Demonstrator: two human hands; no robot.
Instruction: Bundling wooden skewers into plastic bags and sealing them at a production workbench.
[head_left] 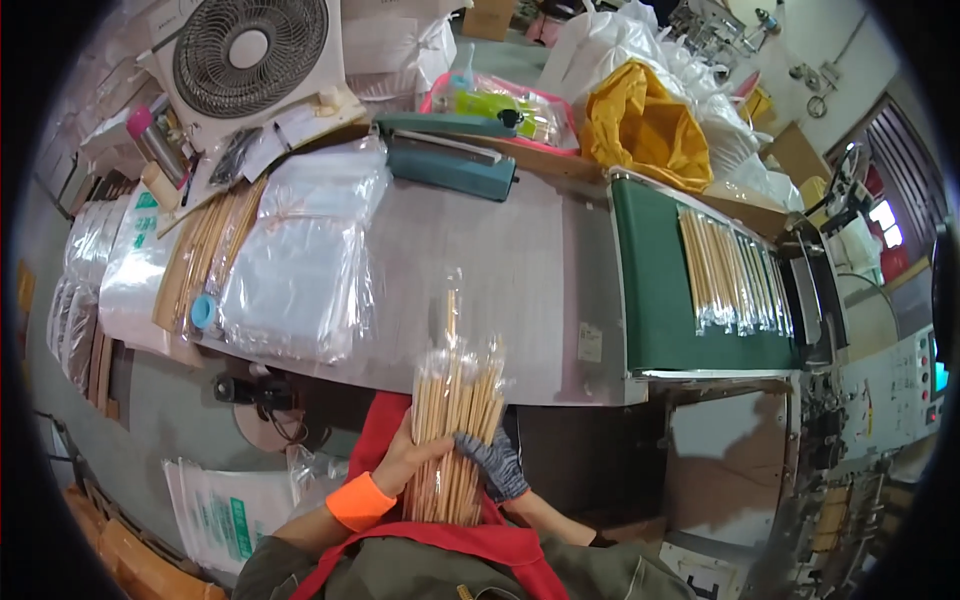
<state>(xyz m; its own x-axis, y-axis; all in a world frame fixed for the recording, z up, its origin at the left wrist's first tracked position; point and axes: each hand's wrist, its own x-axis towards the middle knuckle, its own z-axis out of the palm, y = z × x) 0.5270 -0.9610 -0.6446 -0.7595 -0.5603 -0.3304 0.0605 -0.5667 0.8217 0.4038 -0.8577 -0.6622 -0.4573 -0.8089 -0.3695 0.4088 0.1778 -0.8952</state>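
A thick bundle of plastic-wrapped chopsticks (458,395) stands upright against my body at the table's front edge. My left hand (418,455), bare with an orange wristband (360,502), is closed round the bundle's left side. On its right side my right hand (492,462), in a grey knit glove, has its fingers wrapped against the sticks. One wrapped pair (453,312) sticks up above the others. The lower ends reach down to my red apron (475,540).
Wrapped chopsticks (735,275) lie in a row on a green conveyor belt (655,300) at right. Clear plastic bags (300,265) are stacked on the left of the grey table (490,265). Behind are a teal bag sealer (450,165), a fan (250,50) and a yellow sack (645,125).
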